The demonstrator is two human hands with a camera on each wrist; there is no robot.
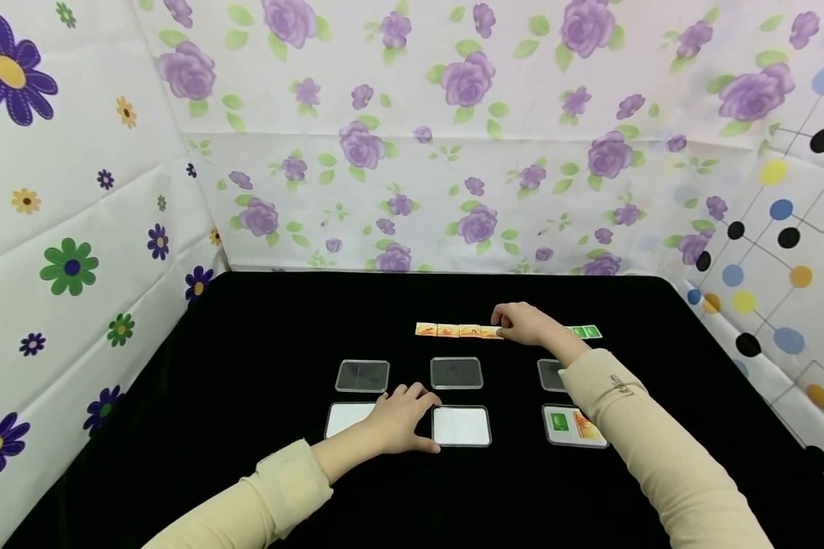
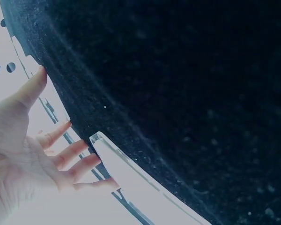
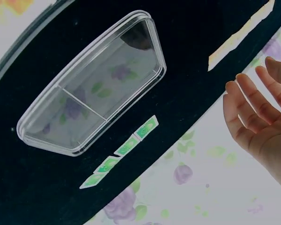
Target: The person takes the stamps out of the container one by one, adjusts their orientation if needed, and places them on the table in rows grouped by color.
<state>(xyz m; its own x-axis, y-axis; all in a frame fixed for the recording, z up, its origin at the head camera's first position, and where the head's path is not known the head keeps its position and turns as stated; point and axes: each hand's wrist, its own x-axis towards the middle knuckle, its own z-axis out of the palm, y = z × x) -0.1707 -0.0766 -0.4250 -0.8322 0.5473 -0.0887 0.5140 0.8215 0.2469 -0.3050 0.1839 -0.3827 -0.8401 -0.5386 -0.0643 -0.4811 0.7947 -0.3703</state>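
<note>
My left hand (image 1: 401, 419) lies spread over the right end of the left white case (image 1: 346, 415), thumb and fingertips close to the left edge of the middle white case (image 1: 461, 425). In the left wrist view that hand (image 2: 35, 159) has its fingers apart and grips nothing. My right hand (image 1: 522, 323) reaches to the right end of a row of small orange picture cards (image 1: 458, 331). Seen from the right wrist, the hand (image 3: 262, 110) has loosely bent fingers with nothing visible between them. Small green cards (image 3: 126, 145) lie in a row beyond its forearm.
Clear plastic lids lie at left (image 1: 362, 376), middle (image 1: 456, 373) and right (image 1: 548, 374), the last partly behind my sleeve. A right-hand case (image 1: 556, 439) contains a green card and orange cards. Patterned cloth walls (image 1: 384, 198) enclose the black table (image 1: 261, 328).
</note>
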